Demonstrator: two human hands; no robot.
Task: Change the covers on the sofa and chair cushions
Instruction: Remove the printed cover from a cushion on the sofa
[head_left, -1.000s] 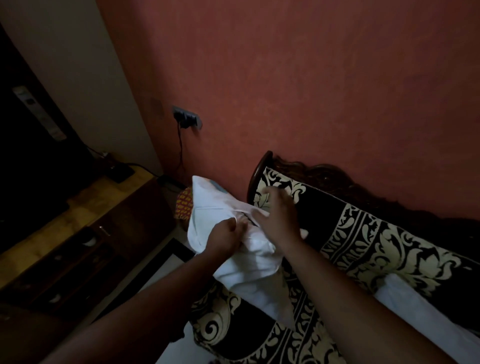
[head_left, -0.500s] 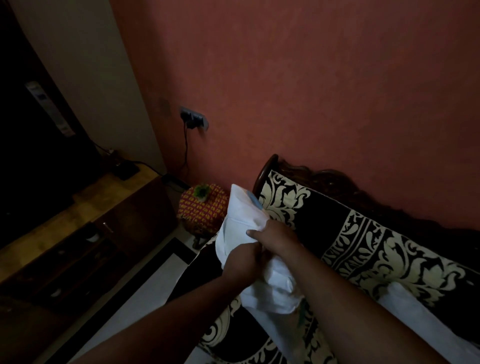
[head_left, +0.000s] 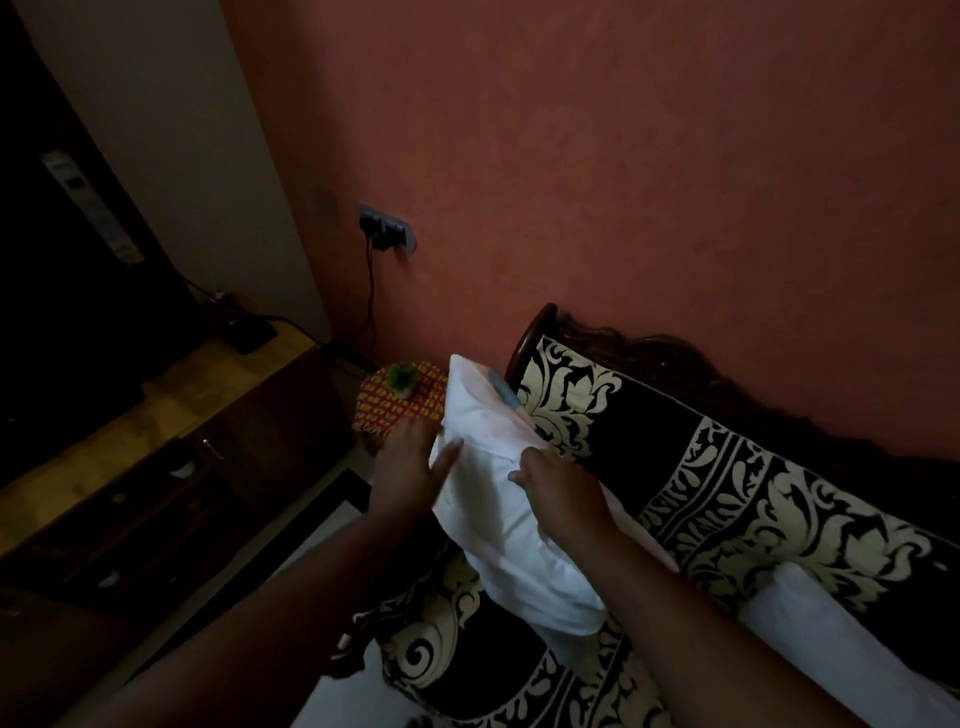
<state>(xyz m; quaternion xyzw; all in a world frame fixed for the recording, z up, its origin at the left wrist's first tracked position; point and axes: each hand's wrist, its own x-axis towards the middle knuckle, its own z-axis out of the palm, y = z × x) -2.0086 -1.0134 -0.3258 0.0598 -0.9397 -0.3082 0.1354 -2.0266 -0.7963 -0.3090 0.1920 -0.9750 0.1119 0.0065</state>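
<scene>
A white cushion (head_left: 493, 499) stands tilted on the sofa (head_left: 727, 493), which has a black cover with a cream floral print. My left hand (head_left: 410, 467) lies flat against the cushion's left side with straight fingers. On the cushion's right face rests my right hand (head_left: 561, 493), fingers bent and pressing into the fabric. A grey-blue patch shows at the cushion's top corner. More white cloth (head_left: 831, 649) lies along the sofa seat at the right.
A small round stool (head_left: 400, 405) with a red and yellow cover and a little green plant stands left of the sofa. A dark wooden cabinet (head_left: 156, 457) and a television fill the left. A wall socket (head_left: 387, 231) with a hanging cable sits on the red wall.
The cushion has been set down upright against the sofa back. My left hand let go of its bunched fabric and now lies flat on its side. My right hand moved onto its face.
</scene>
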